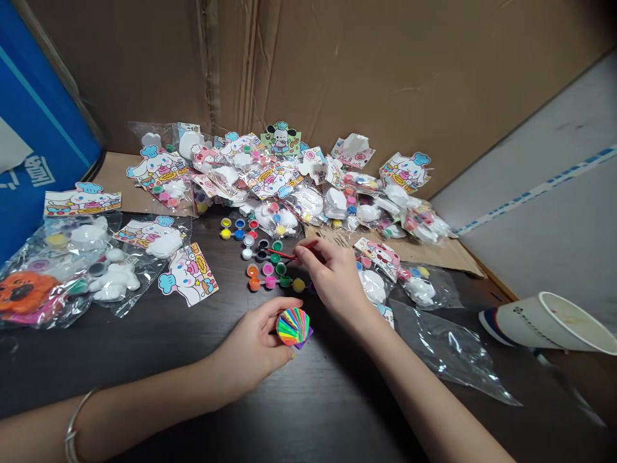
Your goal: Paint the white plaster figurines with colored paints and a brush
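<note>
Between the thumb and fingers of my left hand (250, 350) is a small shell figure (293, 326), painted in rainbow stripes with a purple part at its lower right. My right hand (335, 273) pinches a thin red paintbrush (282, 254). The brush's tip end reaches over the small paint pots (261, 251), near the black and green ones. These pots stand open in joined strips, among them yellow, blue, red, white, orange and pink. My right hand partly covers the right end of the nearest strip.
Bagged white figures with cartoon cards (274, 180) are heaped along the cardboard at the back. More bags (87, 241) lie at left, beside a loose card (189, 275). A flat plastic bag (453, 350) and a tilted paper cup (544, 325) are at right.
</note>
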